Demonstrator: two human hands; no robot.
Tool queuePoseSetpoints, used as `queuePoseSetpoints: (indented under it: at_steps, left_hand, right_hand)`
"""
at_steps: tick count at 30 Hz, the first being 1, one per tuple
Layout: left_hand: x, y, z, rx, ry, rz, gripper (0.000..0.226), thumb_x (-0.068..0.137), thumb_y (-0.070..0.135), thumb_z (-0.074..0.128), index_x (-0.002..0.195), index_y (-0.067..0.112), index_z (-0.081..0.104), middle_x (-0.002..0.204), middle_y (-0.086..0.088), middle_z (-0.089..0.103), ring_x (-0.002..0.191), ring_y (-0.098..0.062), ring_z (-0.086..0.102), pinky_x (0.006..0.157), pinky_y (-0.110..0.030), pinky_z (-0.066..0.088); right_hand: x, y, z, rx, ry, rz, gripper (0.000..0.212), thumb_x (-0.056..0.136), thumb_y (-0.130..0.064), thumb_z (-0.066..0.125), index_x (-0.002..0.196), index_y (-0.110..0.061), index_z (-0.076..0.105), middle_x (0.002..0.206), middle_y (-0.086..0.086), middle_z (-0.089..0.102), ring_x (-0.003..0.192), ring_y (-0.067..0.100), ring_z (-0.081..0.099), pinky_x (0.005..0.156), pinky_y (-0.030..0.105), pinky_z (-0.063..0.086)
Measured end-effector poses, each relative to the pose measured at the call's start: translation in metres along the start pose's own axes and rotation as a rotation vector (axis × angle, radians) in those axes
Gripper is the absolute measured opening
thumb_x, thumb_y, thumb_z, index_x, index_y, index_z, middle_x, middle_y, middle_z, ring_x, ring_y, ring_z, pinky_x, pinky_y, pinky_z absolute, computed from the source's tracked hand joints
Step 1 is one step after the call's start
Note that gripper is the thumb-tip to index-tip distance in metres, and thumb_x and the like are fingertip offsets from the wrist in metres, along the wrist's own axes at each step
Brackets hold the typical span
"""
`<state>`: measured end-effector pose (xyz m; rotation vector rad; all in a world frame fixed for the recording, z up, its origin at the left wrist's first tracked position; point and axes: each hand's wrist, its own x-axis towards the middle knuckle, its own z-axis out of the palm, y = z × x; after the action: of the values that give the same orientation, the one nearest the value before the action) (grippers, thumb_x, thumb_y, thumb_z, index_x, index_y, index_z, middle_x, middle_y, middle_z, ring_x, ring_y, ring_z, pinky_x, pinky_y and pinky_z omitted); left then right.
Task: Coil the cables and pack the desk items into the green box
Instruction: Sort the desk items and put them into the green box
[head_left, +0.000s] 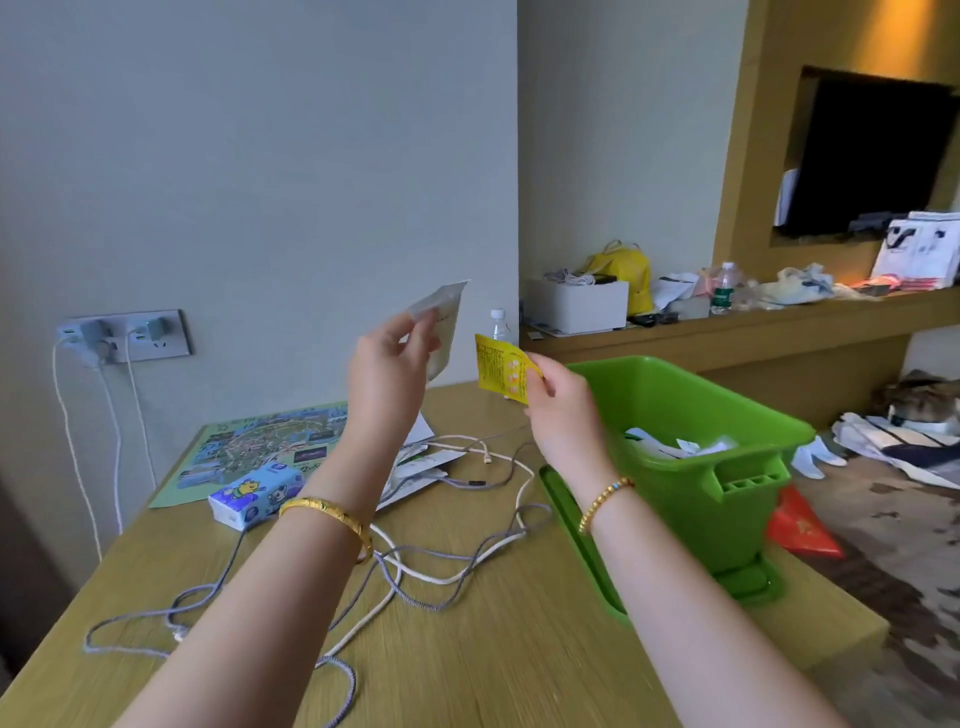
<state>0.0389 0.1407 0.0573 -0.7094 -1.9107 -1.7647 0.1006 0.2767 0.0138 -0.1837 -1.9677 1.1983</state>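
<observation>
My left hand (387, 371) is raised above the desk and pinches a pale translucent packet (441, 325) by its edge. My right hand (558, 408) pinches a small yellow sachet (501, 369) just left of the green box (727, 483). The box stands at the desk's right edge with white papers (675, 447) inside. Grey and white cables (441, 566) lie loose and tangled across the wooden desk (467, 665). A blue tissue pack (254, 496) rests on the corner of a printed map (260, 447).
Chargers sit in a wall socket (124, 338) at the left, their white cords hanging down. A water bottle (498, 325) stands behind the sachet. White papers (426, 462) lie under the cables. A red packet (800, 530) lies beyond the box. A cluttered shelf (727, 322) runs along the back right.
</observation>
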Motion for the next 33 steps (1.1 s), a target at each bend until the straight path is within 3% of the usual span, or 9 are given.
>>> queuePoseSetpoints:
  at_steps: [2,5,11,14,17,19,25,30,33]
  left_hand:
    - [-0.003,0.009,0.013,0.020,-0.050,0.098,0.020,0.094,0.022,0.051,0.089,0.017,0.069,0.080,-0.006,0.068,0.077,-0.015,0.063,0.080,-0.025,0.051]
    - [-0.014,0.021,0.037,0.100,-0.144,0.259,0.022,0.093,0.015,0.051,0.103,0.012,0.071,0.092,0.006,0.067,0.082,0.007,0.055,0.064,0.002,0.037]
    - [-0.036,0.024,0.094,0.248,-0.427,0.374,0.029,0.094,0.009,0.049,0.120,0.011,0.063,0.128,-0.008,0.059,0.119,-0.017,0.055,0.100,-0.016,0.034]
    - [-0.047,0.030,0.119,0.252,-0.469,0.404,0.032,0.095,0.007,0.047,0.124,0.012,0.059,0.138,-0.014,0.049,0.128,-0.021,0.047,0.099,-0.008,0.023]
    - [-0.053,0.029,0.139,0.325,-0.549,0.423,0.034,0.096,0.008,0.044,0.127,0.013,0.057,0.140,-0.014,0.047,0.130,-0.022,0.045,0.104,-0.018,0.028]
    - [-0.057,0.025,0.147,0.392,-0.595,0.409,0.033,0.097,0.009,0.041,0.126,0.011,0.058,0.136,-0.011,0.052,0.127,-0.023,0.049,0.101,-0.024,0.033]
    - [-0.055,0.017,0.159,0.550,-0.740,0.280,0.040,0.094,0.002,0.037,0.127,0.013,0.057,0.137,-0.008,0.052,0.123,-0.025,0.051,0.099,-0.029,0.041]
    - [-0.052,0.023,0.159,0.620,-0.935,0.124,0.037,0.090,0.012,0.038,0.114,0.019,0.066,0.108,-0.006,0.069,0.068,-0.014,0.052,0.067,-0.024,0.045]
    - [-0.055,0.021,0.155,0.595,-0.927,0.091,0.036,0.089,0.013,0.038,0.111,0.020,0.067,0.106,-0.004,0.070,0.080,-0.022,0.059,0.067,-0.024,0.042]
  right_hand:
    - [0.008,-0.010,-0.023,-0.084,0.058,-0.084,0.032,0.097,-0.015,0.040,0.120,-0.015,0.061,0.112,0.004,0.068,0.098,0.020,0.062,0.079,0.028,0.049]
    - [0.016,-0.013,-0.061,-0.306,0.168,-0.144,0.032,0.097,-0.013,0.038,0.121,-0.016,0.060,0.114,0.007,0.067,0.099,0.026,0.061,0.078,0.031,0.050]
    - [0.017,0.011,-0.118,-0.689,0.096,-0.011,0.044,0.090,0.000,0.036,0.123,-0.019,0.058,0.115,0.013,0.065,0.103,0.035,0.057,0.079,0.040,0.050]
    - [0.019,0.020,-0.137,-0.666,0.219,-0.004,0.046,0.089,0.002,0.035,0.122,-0.021,0.058,0.111,0.014,0.066,0.102,0.036,0.056,0.073,0.038,0.046]
    - [0.024,0.030,-0.149,-0.738,0.021,0.151,0.049,0.089,-0.001,0.036,0.133,-0.019,0.049,0.126,0.011,0.059,0.114,0.034,0.052,0.091,0.043,0.045]
    - [0.024,0.037,-0.156,-0.680,-0.085,0.272,0.053,0.088,0.000,0.035,0.139,-0.016,0.041,0.137,0.009,0.050,0.121,0.032,0.047,0.099,0.047,0.040]
    - [0.022,0.047,-0.170,-0.468,-0.038,0.265,0.045,0.092,-0.004,0.031,0.134,-0.013,0.044,0.136,0.005,0.049,0.118,0.026,0.049,0.096,0.042,0.044]
    - [0.026,0.048,-0.170,-0.395,-0.069,0.250,0.044,0.091,-0.001,0.029,0.128,-0.012,0.049,0.131,0.007,0.054,0.109,0.021,0.051,0.077,0.027,0.041]
    - [0.026,0.049,-0.166,-0.466,-0.105,0.220,0.046,0.090,0.000,0.029,0.128,-0.014,0.050,0.133,0.006,0.053,0.108,0.024,0.053,0.076,0.032,0.044]
